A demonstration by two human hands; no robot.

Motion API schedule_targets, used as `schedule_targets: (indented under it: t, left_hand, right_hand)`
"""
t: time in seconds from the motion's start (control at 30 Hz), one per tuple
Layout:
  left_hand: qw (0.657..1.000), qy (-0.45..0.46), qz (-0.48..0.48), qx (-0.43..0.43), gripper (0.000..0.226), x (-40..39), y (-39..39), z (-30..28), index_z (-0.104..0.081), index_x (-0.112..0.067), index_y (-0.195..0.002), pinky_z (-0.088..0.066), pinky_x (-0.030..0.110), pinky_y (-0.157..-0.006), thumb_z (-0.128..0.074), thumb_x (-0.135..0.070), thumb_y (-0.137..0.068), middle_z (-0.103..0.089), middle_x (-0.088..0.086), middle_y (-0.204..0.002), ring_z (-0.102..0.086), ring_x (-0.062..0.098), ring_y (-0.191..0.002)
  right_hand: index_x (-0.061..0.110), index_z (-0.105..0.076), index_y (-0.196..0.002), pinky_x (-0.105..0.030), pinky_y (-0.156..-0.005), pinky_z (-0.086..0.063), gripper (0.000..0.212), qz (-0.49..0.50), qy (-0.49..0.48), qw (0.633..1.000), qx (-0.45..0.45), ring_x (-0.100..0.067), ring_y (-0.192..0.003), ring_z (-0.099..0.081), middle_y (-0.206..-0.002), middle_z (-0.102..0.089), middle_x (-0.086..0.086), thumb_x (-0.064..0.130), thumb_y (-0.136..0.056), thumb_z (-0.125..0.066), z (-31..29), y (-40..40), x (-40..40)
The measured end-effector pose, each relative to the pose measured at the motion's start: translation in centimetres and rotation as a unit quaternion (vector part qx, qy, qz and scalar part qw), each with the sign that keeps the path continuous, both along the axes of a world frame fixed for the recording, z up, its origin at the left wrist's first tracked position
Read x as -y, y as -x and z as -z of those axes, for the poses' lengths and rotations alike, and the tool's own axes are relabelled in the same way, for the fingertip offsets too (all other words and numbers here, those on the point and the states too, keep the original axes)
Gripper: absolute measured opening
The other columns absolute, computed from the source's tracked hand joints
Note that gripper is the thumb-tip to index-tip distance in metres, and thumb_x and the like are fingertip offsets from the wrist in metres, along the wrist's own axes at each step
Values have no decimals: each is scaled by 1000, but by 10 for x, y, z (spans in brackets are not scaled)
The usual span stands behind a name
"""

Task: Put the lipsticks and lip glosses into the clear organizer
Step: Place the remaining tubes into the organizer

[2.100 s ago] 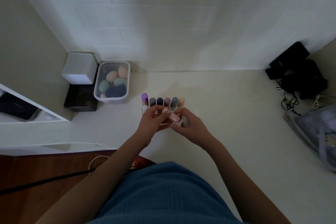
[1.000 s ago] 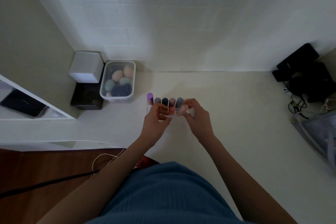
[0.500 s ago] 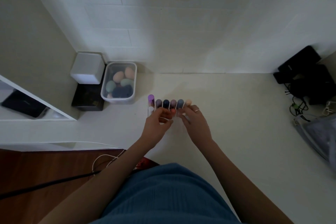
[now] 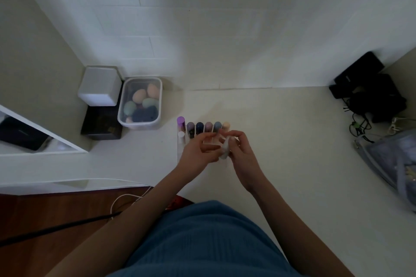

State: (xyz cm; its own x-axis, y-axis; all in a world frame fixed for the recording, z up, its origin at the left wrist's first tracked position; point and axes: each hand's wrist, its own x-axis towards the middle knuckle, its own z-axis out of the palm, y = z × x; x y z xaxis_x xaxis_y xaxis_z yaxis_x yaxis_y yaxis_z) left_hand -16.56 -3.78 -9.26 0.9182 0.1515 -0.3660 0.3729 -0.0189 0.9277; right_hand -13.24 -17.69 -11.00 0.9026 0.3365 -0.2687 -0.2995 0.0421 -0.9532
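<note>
Both hands meet just near the organizer (image 4: 180, 150).
The right hand (image 4: 242, 153) pinches a pale tube (image 4: 225, 149) upright; the left hand (image 4: 197, 153) is loosely curled, fingertips beside it.

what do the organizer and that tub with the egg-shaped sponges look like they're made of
The organizer: looks like clear hard plastic or acrylic, since the counter shows through its glossy walls; which of the two is open.
The tub: translucent, slightly frosted plastic, with the contents blurred behind it.
The sponges: apparently soft matte foam, with no shine.
</note>
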Motion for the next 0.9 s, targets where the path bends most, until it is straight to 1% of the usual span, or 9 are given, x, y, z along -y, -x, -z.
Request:
schedule_targets:
  t: [0.1,0.17,0.27,0.37,0.53,0.63,0.7,0.83,0.9]
  left_hand:
    - [998,59,24,-19,32,1,1,-1,-64,-14,-108,-56,17,-67,-71,-3,-79,-71,3,-96,-69,11,-87]
    - [999,37,6,-10,28,0,3,-1,-67,-10,-101,-56,17,-65,-73,0,-76,-72,9,-95,-69,12,-84]
    - [999,3,-33,-8,32,-2,5,-1,-65,-8,-99,-58,20,-69,-78,0,-70,-72,12,-98,-69,16,-86]
    - [998,-41,-36,16,32,3,4,-1,-66,-14,-94,-58,28,-76,-82,-7,-67,-73,7,-92,-70,18,-86]
    - [994,-92,-43,48,34,6,4,2,-61,-16,-99,-56,24,-80,-79,-12,-71,-70,-1,-93,-68,13,-87]
    - [994,-86,-43,53,38,5,1,2,-59,-13,-107,-52,20,-82,-77,-12,-74,-67,0,-100,-65,14,-96]
    - [988,-136,-41,52,36,2,0,2,-59,-13,-110,-47,11,-80,-74,-17,-78,-65,-4,-102,-62,8,-95]
    - [978,-182,-73,70,10,-6,7,7,-63,-17,-91,-45,3,-69,-68,-14,-83,-66,-6,-86,-61,-4,-76]
    - [974,-192,-101,68,7,-12,9,9,-63,-17,-87,-47,9,-69,-66,-11,-84,-67,-3,-81,-61,1,-72]
  right_hand:
    - [25,-53,-106,-27,-78,-56,16,-24,19,1000,-3,-15,-97,-67,-104,-70,1,33,-100,-42,2,-3,4]
    - [20,-58,-108,-29,-82,-56,18,-34,4,999,-22,-19,-102,-66,-108,-70,-1,29,-100,-44,2,-4,6]
    - [20,-67,-101,-25,-79,-56,17,-29,-16,999,-28,-20,-101,-68,-105,-71,-2,18,-97,-51,-2,-7,11]
    - [14,-67,-97,-23,-71,-56,9,-17,2,1000,-18,-17,-92,-71,-98,-73,-5,14,-92,-59,-8,-9,12]
    - [5,-64,-95,-30,-72,-60,8,6,41,999,3,-22,-88,-71,-97,-71,-13,8,-88,-64,-9,-10,7]
    - [14,-66,-94,-30,-70,-60,9,73,59,994,49,-21,-84,-71,-92,-71,-10,8,-87,-65,-9,-13,6]
    - [21,-63,-94,-25,-71,-59,12,133,95,980,110,-14,-84,-71,-92,-71,-2,14,-86,-68,-10,-18,8]
    - [19,-54,-85,-16,-74,-55,17,130,150,963,183,-2,-87,-69,-95,-71,9,14,-82,-70,-9,-29,9]
    - [19,-52,-77,-16,-73,-54,20,119,167,962,182,-1,-84,-68,-91,-71,9,13,-82,-70,-4,-31,7]
